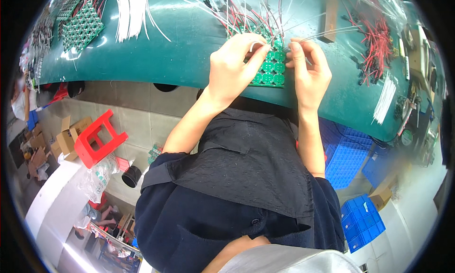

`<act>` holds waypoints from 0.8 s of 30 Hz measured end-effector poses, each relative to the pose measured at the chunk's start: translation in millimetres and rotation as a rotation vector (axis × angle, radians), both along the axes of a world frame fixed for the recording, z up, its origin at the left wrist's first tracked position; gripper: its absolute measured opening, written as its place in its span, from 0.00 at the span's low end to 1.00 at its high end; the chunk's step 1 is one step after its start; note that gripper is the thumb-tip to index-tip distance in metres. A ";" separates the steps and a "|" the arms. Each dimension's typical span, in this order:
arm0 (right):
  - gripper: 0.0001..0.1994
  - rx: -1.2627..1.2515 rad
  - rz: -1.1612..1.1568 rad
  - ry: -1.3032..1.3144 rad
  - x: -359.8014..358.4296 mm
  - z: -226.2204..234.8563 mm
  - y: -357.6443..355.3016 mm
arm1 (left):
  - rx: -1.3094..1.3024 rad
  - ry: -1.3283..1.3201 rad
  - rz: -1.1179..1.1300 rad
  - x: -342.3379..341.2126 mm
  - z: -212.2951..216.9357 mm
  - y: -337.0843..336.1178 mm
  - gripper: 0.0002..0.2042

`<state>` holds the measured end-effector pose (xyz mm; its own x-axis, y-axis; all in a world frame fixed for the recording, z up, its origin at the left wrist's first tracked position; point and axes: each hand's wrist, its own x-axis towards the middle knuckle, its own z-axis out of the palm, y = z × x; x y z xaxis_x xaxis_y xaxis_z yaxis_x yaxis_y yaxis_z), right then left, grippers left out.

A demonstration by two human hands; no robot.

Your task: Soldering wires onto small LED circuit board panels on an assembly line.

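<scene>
Over the middle of the table my left hand [237, 59] is closed in a pinch on a thin white strand, whose end curls up beside the thumb. My right hand [310, 71], also with fingers together, grips thin pale strands [332, 32] that stretch off to the right. Below and between both hands lies a green circuit board panel [271, 78] made of several rounded units. Red and black wires [258, 19] and more white strands rise from its far side. My left hand covers part of the panel.
On the green table [166, 59] lie a white strand bundle [131, 14], more green panels [83, 26] at left, red wires with black connectors [377, 50] at right, white strips [385, 97], and a brown bar [330, 17]. A red stool [99, 139] and blue crates [362, 221] stand below.
</scene>
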<state>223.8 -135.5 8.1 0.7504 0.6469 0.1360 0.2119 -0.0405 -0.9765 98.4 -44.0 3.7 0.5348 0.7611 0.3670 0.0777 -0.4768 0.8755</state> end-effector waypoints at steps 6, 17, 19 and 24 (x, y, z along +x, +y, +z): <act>0.05 -0.011 -0.007 -0.044 -1.6 -5.5 1.0 | 0.079 0.025 0.016 6.1 -2.2 0.2 0.07; 0.05 -0.088 -0.002 -0.310 0.8 -6.5 2.1 | 0.090 0.056 0.038 6.0 -1.9 0.0 0.07; 0.06 -0.086 -0.005 -0.309 0.1 -6.3 1.9 | 0.115 0.058 0.039 6.2 -2.8 -0.2 0.07; 0.06 -0.087 -0.004 -0.400 -1.5 -1.7 2.7 | 0.274 0.092 0.020 8.1 -2.5 1.6 0.08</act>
<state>222.3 -132.8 6.4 0.6519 0.6660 0.3626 0.5738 -0.1206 -0.8101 106.5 -42.4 1.2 0.5614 0.6511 0.5108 0.1627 -0.6921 0.7033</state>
